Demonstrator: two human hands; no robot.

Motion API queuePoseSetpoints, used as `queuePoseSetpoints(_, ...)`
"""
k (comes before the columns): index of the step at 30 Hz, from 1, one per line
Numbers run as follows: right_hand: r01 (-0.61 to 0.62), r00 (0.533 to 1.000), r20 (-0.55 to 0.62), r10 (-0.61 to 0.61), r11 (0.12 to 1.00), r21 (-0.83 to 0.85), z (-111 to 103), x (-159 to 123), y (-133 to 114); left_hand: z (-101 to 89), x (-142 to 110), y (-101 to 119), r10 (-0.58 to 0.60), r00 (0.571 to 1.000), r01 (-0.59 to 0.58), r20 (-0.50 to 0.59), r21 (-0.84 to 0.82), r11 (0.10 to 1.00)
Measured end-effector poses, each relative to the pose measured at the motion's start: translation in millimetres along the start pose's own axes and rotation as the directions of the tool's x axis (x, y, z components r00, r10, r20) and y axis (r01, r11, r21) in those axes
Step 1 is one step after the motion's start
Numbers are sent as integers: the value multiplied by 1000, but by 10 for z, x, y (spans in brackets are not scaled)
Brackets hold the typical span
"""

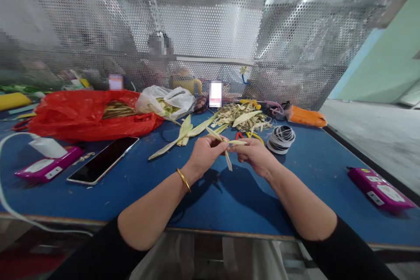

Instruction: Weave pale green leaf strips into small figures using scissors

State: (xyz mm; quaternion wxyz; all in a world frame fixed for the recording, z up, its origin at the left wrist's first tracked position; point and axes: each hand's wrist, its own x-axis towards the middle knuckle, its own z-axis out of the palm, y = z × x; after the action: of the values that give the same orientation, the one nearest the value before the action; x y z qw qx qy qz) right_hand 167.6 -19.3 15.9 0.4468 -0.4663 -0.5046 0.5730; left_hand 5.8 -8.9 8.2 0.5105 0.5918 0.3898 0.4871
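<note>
Between my two hands, above the blue table, are folded strips of pale dried husk (229, 160) that cross each other. My left hand (207, 153) pinches the crossing point between thumb and fingers. My right hand (254, 155) is closed on the strip end that points right. Just beyond my left hand lie long pale green husk leaves (185, 130). A heap of shredded husk scraps (244, 116) sits behind my hands. Pliers with red and yellow handles (254, 136) are partly hidden by my right hand. To its right stands a spool of black and white cord (281, 140).
At left are a red plastic bag (82, 116) with stalks, a white bag (169, 100), a phone (103, 160) and a purple wipes pack (49, 166) with a white charger. Another purple pack (380, 190) and an orange packet (306, 117) lie right. A perforated metal screen (210, 26) borders the back.
</note>
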Motion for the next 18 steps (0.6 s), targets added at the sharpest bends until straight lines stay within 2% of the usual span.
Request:
queuePoseSetpoints(2, 23, 1000, -3, -23, 1000, 14, 27, -7, 15, 4, 1, -17, 82, 995, -67, -64, 208, 976)
queuePoseSetpoints(5, 54, 997, -49, -55, 999, -4, 71, -18, 36, 12, -15, -1, 187, 976, -114, -111, 471, 875)
queuePoseSetpoints(7, 108, 986, -115, -123, 986, -126, 103, -34, 41, 11, -25, 10, 200, 973, -107, -112, 549, 829)
queuePoseSetpoints(8, 162, 970, -141, -200, 957, -242, 117, -45, 38, 7, -27, 10, 183, 978, -96, -100, 563, 821)
queuePoseSetpoints(9, 231, 942, -143, -303, 895, -381, 126, -58, 30, 2, -27, 4, 156, 984, -84, -81, 564, 821)
queuePoseSetpoints(11, 359, 863, -59, -502, 691, -627, 126, -83, 4, -10, -24, -15, 104, 994, -67, -39, 536, 842)
queuePoseSetpoints(12, 398, 830, -2, -557, 595, -698, 115, -91, -13, -15, -22, -23, 82, 996, -63, -16, 505, 861)
queuePoseSetpoints(13, 413, 817, 37, -576, 538, -734, 96, -93, -31, -18, -22, -25, 56, 998, -56, 15, 456, 888)
queuePoseSetpoints(14, 402, 830, 49, -555, 535, -743, 71, -90, -48, -20, -23, -20, 18, 998, -38, 55, 388, 921)
queuePoseSetpoints(15, 366, 865, 35, -501, 581, -727, 43, -83, -64, -21, -26, -6, -32, 994, -2, 106, 307, 952)
queuePoseSetpoints(18, 172, 979, 1, -204, 827, -536, -40, -52, -106, -27, -43, 73, -163, 947, 149, 276, 71, 986)
